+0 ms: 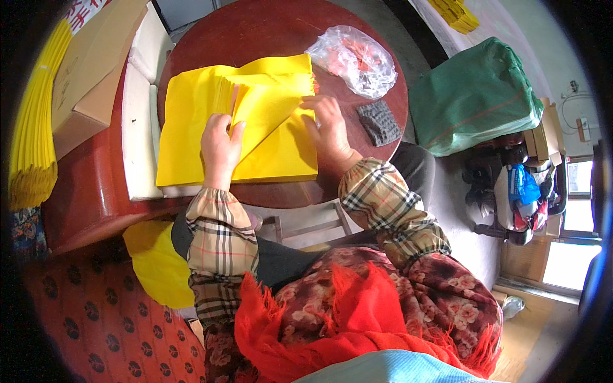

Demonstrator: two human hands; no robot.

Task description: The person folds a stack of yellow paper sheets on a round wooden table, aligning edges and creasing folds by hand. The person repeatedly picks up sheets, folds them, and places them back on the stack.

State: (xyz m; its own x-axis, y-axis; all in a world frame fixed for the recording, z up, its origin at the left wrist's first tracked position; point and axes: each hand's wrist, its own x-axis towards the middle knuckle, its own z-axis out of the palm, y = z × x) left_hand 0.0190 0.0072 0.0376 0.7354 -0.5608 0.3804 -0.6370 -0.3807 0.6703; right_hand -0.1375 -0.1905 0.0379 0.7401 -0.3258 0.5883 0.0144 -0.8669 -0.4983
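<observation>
Yellow fabric-like sheets (282, 158) lie stacked on a round dark-red table (230, 28). My left hand (222, 146) grips a bunch of folded-back yellow sheets, thumb on top, with a thin pinkish edge showing between the layers. At the stack's right side, my right hand (328, 124) has its thumb and fingers at the edge of a sheet; whether they pinch it cannot be told. Small orange-red pieces peek out at the stack's upper right edge, beyond my right fingers. A clear plastic bag (354, 60) with orange-red pieces in it lies farther right, above a dark grey textured packet (379, 123).
A cardboard box (91, 72) and a bundle of folded yellow sheets (36, 119) stand at the left, beside cream cushions (139, 129). A large green wrapped bundle (474, 95) sits right of the table. Yellow fabric (158, 263) hangs at lower left.
</observation>
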